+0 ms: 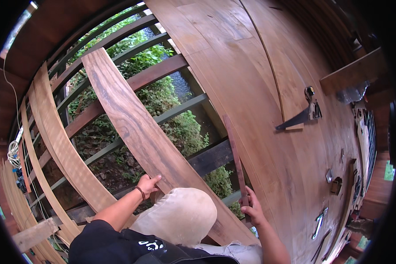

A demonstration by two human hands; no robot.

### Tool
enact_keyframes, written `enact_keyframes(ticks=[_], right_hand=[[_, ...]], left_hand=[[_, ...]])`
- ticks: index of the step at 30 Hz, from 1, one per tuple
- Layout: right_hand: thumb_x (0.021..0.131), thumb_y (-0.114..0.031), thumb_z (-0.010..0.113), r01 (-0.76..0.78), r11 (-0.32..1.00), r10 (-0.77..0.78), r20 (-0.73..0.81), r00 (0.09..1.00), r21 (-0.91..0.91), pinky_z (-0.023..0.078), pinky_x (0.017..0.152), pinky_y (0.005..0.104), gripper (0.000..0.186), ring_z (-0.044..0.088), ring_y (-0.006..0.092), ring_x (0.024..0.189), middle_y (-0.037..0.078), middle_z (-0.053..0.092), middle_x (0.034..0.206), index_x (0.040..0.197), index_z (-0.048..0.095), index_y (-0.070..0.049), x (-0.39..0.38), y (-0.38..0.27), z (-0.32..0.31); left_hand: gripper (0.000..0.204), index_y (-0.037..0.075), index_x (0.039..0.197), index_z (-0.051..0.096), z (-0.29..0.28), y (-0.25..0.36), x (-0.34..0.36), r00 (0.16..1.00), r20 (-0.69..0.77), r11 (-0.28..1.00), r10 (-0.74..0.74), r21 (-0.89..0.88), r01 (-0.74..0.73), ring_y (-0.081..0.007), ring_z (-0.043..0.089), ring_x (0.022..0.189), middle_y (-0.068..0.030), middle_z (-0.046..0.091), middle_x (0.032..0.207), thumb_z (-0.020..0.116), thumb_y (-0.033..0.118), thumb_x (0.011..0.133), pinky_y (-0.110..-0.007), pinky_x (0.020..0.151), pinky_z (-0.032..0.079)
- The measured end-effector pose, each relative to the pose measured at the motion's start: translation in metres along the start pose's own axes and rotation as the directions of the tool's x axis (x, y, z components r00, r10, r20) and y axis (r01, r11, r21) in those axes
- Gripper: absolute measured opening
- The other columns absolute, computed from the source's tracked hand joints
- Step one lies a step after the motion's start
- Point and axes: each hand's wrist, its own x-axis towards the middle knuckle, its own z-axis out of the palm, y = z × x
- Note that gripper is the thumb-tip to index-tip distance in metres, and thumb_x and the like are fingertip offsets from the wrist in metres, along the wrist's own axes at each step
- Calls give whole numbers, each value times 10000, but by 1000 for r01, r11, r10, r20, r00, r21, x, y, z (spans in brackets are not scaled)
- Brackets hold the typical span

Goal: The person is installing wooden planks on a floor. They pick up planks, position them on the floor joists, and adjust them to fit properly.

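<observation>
Plank (134,121) over open beams (163,71): left hand (148,185) gripping its edge, right hand (254,207) pinching a dark strip (236,159), which a loosened grip might drop between beams.

Soft daylight lights the floorboards (237,75); straight lines bow toward blackened edges.

The plank floor (233,79) spreads over the right side, carrying a handsaw (301,118), a small wood offcut (295,127) just by its blade and, lower down, a shiny metal tool (320,223). Left of the floor, open joists (163,71) (some green, some reddish brown) bear a broad, dark-grained board (130,116) and, farther left, several paler boards (59,136).
</observation>
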Motion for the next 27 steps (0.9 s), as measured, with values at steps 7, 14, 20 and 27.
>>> enact_keyframes(ticks=[7,14,20,27], right_hand=[[815,-389,676,-163,939,61,320,945,303,531,709,347,839,600,199,824,105,591,1029,1505,296,-100,85,-42,83],[842,-576,550,-360,683,45,456,889,635,516,771,409,717,606,272,854,161,583,1008,1222,491,29,199,-100,243],[826,-554,599,-257,576,46,284,958,776,516,753,431,719,589,283,884,176,551,1022,1230,422,14,290,-135,316],[812,-444,694,-203,552,175,125,977,809,539,865,491,655,598,300,942,161,522,1062,1222,413,-16,404,-146,350]], left_hand=[[229,18,1042,678,-66,60,24,924,156,708,349,602,-369,-217,713,837,-99,732,956,695,206,912,-354,753,567],[409,126,1124,725,-185,158,124,615,-563,661,552,745,90,-403,658,1055,-221,702,1095,606,447,901,-467,906,505],[492,139,1089,739,-162,171,128,609,-676,708,415,660,250,-419,664,1016,-219,708,1044,512,530,894,-498,891,512],[456,140,978,747,-150,178,117,592,-679,703,433,666,250,-418,667,978,-207,707,1012,517,521,879,-505,840,519]])
